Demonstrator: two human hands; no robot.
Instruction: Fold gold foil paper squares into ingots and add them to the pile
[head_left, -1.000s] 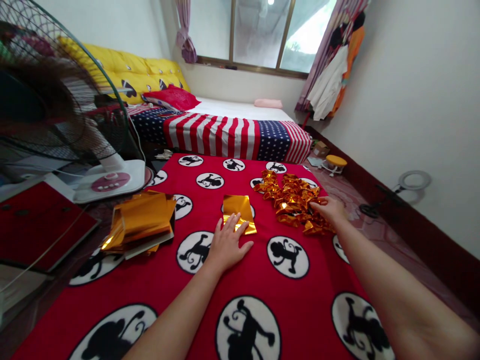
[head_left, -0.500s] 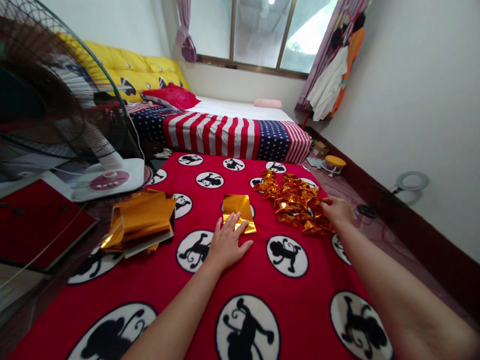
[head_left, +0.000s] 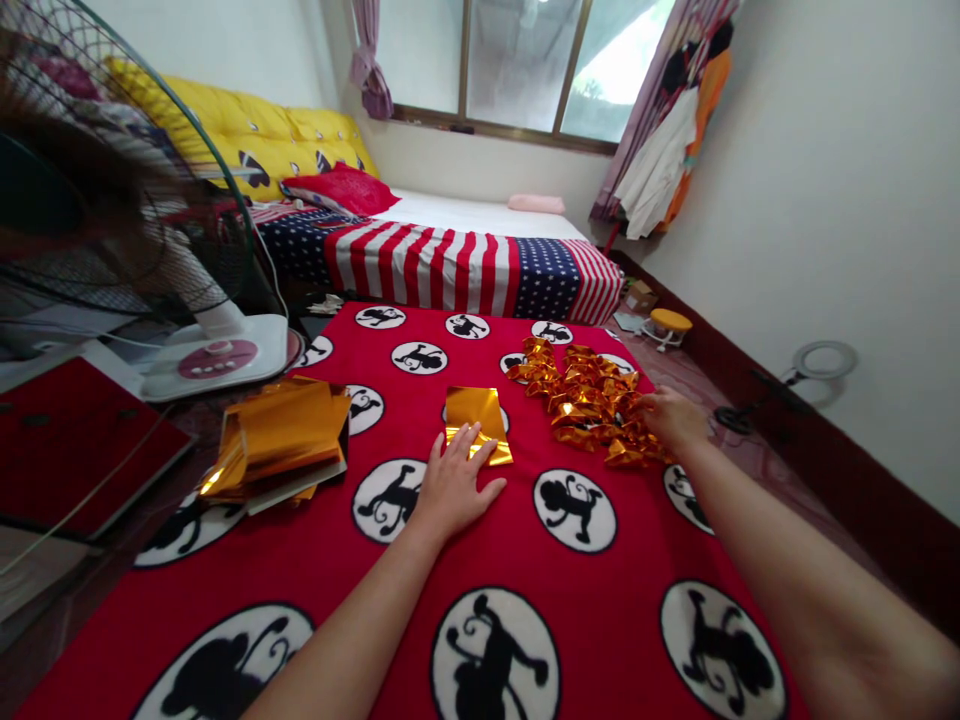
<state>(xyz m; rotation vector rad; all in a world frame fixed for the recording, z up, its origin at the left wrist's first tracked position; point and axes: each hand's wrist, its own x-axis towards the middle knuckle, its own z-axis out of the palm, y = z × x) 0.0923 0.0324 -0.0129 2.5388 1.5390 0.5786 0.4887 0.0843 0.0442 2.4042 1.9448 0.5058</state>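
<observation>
My left hand lies flat with its fingers spread, the fingertips on the lower part of a gold foil sheet. The sheet rests flat on a red cloth with monkey prints. At the right edge of a pile of folded gold foil pieces, my right hand has its fingers pinched together on one of the folded pieces. Its fingertips partly hide that piece. To the left, a stack of gold foil sheets sits on the same cloth.
A fan stands close on the left, beside a red panel. Beyond the cloth is a bed with a stars-and-stripes cover. A yellow stool and a ring light are near the right wall.
Both hands stay almost where they were. My right hand shifts very slightly at the edge of the folded pieces; the foil sheet stays under my left hand.
</observation>
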